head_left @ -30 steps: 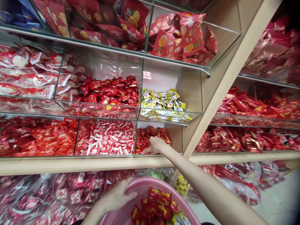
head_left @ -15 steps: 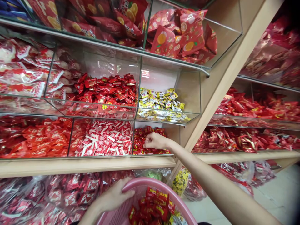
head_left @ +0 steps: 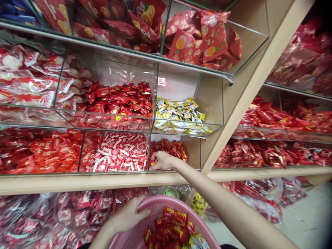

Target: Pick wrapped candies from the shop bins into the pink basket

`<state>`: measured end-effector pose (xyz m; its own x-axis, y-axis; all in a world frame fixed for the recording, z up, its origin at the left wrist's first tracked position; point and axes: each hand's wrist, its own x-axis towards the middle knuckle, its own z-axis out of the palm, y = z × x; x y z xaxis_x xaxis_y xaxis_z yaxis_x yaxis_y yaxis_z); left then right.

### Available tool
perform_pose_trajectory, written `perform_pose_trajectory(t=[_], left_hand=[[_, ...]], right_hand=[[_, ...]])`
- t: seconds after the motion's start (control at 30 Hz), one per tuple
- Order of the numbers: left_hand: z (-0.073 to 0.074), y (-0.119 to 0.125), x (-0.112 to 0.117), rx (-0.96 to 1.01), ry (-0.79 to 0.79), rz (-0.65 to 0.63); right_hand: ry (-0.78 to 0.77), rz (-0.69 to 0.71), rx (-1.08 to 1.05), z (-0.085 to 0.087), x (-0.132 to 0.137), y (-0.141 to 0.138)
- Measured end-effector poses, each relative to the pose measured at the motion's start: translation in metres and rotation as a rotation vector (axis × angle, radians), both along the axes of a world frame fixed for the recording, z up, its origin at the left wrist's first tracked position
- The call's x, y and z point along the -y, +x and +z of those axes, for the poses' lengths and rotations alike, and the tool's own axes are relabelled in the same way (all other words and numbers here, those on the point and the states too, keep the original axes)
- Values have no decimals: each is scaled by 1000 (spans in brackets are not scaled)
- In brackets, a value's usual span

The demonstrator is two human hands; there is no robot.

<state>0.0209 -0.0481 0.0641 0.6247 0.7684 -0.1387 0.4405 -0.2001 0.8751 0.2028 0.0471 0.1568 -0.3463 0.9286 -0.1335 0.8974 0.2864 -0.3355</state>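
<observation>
My right hand [head_left: 162, 161] reaches into the lowest clear bin, in the compartment of small red-and-gold wrapped candies [head_left: 172, 148]. Its fingers are curled down onto the candies at the front left corner, pinching some. My left hand [head_left: 129, 216] grips the left rim of a pink plastic basket [head_left: 155, 202] at the bottom of the view. The basket holds a heap of the same red candies [head_left: 171, 228] with a few yellow ones.
Clear tiered bins hold red-and-white candies [head_left: 116, 152], orange-red packets [head_left: 44, 150], red candies [head_left: 121, 98], yellow-white candies [head_left: 178, 114] and large red packets [head_left: 202, 38]. A slanted wooden post [head_left: 241, 93] divides the shelves. Bagged sweets [head_left: 64, 214] lie below the wooden ledge.
My right hand has slid left and forward within the red candy compartment and its fingers have closed down on the candies. The left hand keeps its hold on the basket rim.
</observation>
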Motion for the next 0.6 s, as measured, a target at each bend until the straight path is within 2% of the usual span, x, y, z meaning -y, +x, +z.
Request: perform_pose_trajectory(t=[0.13, 0.3, 0.43, 0.6], left_hand=[[-4, -1, -1, -4, 0, 1], [-8, -2, -2, -7, 13, -3], [-7, 0, -2, -2, 21, 4], [-3, 2, -1, 32, 16, -12]], right_hand=[[133, -121, 125, 1, 3, 6], [177, -214, 75, 6, 4, 15], [70, -256, -8, 10, 4, 12], [-77, -288, 63, 12, 10, -11]])
